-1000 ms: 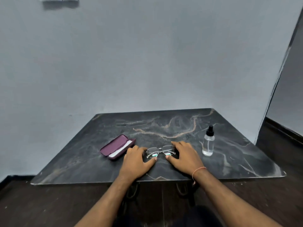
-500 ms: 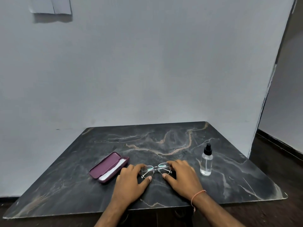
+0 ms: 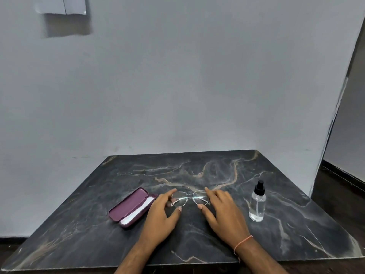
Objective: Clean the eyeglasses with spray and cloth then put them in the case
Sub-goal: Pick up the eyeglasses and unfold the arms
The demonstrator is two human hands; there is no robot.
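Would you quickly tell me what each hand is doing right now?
Left hand: pinching the left end of the eyeglasses between thumb and fingers.
Right hand: pinching their right end likewise.

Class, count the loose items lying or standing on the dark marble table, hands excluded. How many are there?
3. An open maroon glasses case on the left, thin metal-framed eyeglasses in the middle between the hands, and a clear spray bottle with a black cap standing on the right. Nothing else shows.

A plain room in what looks to me like a home: my dark marble-patterned table (image 3: 197, 171) stands against a bare pale painted wall (image 3: 177, 76), dark flooring (image 3: 343, 186) runs to the right, and a white switch plate (image 3: 61, 5) sits high up.
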